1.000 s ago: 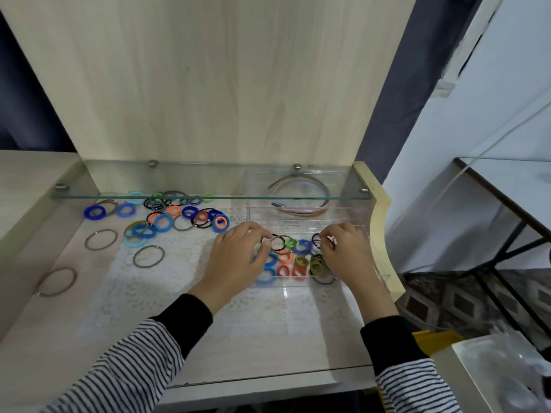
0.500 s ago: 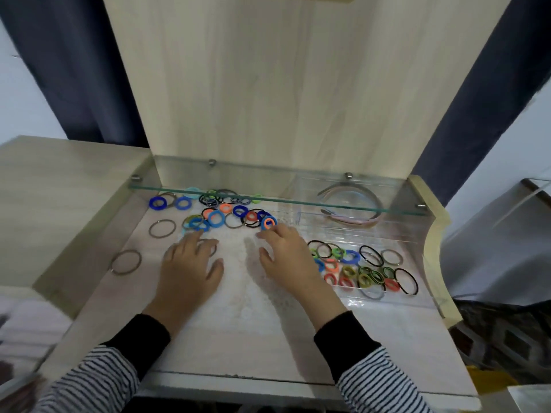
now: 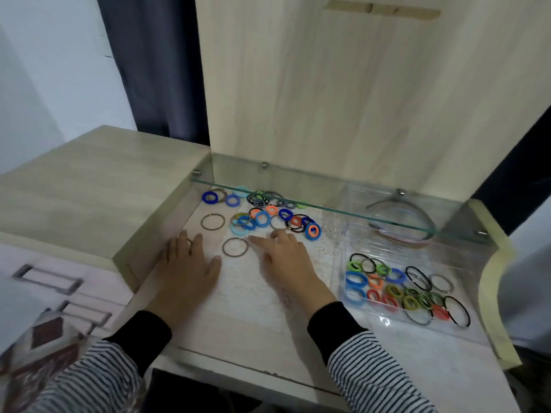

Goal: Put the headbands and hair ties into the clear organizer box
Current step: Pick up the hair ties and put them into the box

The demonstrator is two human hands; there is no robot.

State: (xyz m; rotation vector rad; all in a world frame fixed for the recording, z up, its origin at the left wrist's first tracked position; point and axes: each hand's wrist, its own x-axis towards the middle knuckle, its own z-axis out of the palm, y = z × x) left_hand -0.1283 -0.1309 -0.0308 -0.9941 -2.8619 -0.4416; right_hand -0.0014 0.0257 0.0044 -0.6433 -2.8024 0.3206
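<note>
Head view: both hands lie flat with straight fingers, gripping nothing. The left hand (image 3: 187, 263) rests near the desk's (image 3: 238, 323) left edge. The right hand (image 3: 286, 260) reaches toward the loose ties (image 3: 262, 217) heaped at the back left under the glass shelf (image 3: 328, 195), likely to rake some in. One brown tie (image 3: 235, 246) sits between the hands. The box (image 3: 384, 321) stands at the right edge, with sorted ties (image 3: 395, 275) in its front section and headbands (image 3: 396, 237) in the rear.

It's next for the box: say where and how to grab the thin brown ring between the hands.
Pinch the thin brown ring at its right edge from above, probably with the right hand: it lies flat, alone, nearest those fingertips.
</note>
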